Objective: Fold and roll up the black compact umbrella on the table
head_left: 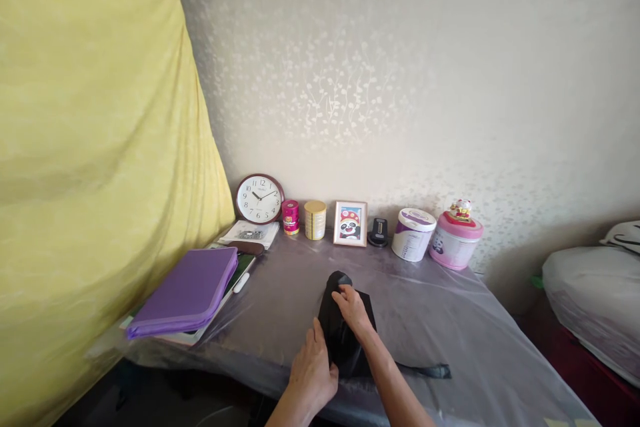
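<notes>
A black cloth item [333, 313] lies on the table near its front edge, with a dark strap [433, 370] trailing off to the right. My left hand [313, 370] rests against the item's left side, fingers together and the thumb on its lower part. My right hand [351, 308] is closed on the upper part of the black cloth, thumb and fingers pressed together. The underside of the cloth and what may be inside it are hidden.
On the plastic-covered table [280, 300], a purple folder [187, 290] lies at left. Along the wall stand a clock [260, 199], tins [315, 220], a panda picture frame [350, 223] and round containers [413, 235]. A yellow curtain [100, 147] hangs at left.
</notes>
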The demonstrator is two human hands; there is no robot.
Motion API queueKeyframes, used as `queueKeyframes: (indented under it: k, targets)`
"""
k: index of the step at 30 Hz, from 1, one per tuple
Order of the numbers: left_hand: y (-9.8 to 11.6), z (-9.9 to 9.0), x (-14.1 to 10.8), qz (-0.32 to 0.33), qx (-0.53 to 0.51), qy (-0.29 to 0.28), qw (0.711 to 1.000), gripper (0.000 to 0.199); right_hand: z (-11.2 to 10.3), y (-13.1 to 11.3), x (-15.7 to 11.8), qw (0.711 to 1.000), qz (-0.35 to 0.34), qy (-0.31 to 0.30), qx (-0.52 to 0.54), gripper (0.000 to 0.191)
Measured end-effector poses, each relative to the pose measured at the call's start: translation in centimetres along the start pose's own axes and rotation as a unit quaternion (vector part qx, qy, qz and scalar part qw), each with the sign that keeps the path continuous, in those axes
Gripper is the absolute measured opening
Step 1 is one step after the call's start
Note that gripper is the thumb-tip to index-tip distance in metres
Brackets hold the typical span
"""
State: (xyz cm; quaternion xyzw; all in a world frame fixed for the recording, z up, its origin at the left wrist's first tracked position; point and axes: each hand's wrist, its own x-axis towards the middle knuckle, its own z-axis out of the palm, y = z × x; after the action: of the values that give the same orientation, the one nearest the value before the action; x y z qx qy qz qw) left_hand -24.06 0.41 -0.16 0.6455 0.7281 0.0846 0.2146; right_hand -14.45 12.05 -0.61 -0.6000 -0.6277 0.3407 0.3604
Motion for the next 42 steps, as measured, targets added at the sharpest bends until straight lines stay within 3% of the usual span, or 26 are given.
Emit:
queueKeyframes:
  k: [9, 16, 21, 26, 30, 33, 36, 39, 42]
  targets:
    - [-0.5, -1.4, -0.1, 0.030, -0.004, -0.026, 0.999, 0.087, 0.4, -0.2, -0.2, 0.999, -0.017, -0.019, -0.026, 0.026]
    - [-1.5, -0.8, 0.3, 0.036, -0.005, -0.019, 0.999, 0.082, 1.2, -0.2, 0.1, 0.993, 0.026, -0.091, 0.068, 0.036]
    - [-1.3, -0.5, -0.2, 0.016, 0.007, 0.004, 1.000, 0.056, 1.6, -0.5, -0.3, 0.989, -0.030, -0.135, 0.057, 0.025]
    - [-1.7, 0.0, -1.5, 0.019, 0.018, 0.016, 1.000, 0.058, 1.1, -1.5, -1.3, 0.988, -0.074, -0.132, -0.018, 0.014]
    - [-1.8, -0.5, -2.6, 0.015, 0.041, 0.094, 0.995, 0.051, 0.9, -2.0, -1.5, 0.987, -0.077, -0.133, -0.046, 0.015]
    - [-1.4, -1.0, -2.5, 0.090, 0.041, 0.150, 0.984, 0.046, 1.0, -2.4, -1.4, 0.986, -0.078, -0.136, -0.060, 0.016]
    - [-1.2, -0.7, -1.7, 0.154, 0.038, 0.127, 0.979, 0.057, 1.0, -2.8, -1.6, 0.985, -0.088, -0.123, -0.079, 0.018]
    - [-1.6, 0.4, -1.1, 0.141, 0.035, 0.097, 0.985, 0.070, 1.1, -2.9, -2.3, 0.984, -0.109, -0.113, -0.086, 0.020]
    - [-2.1, 1.3, -0.8, 0.109, 0.037, 0.067, 0.991, 0.069, 1.2, -2.4, -3.7, 0.974, -0.180, -0.106, -0.084, 0.022]
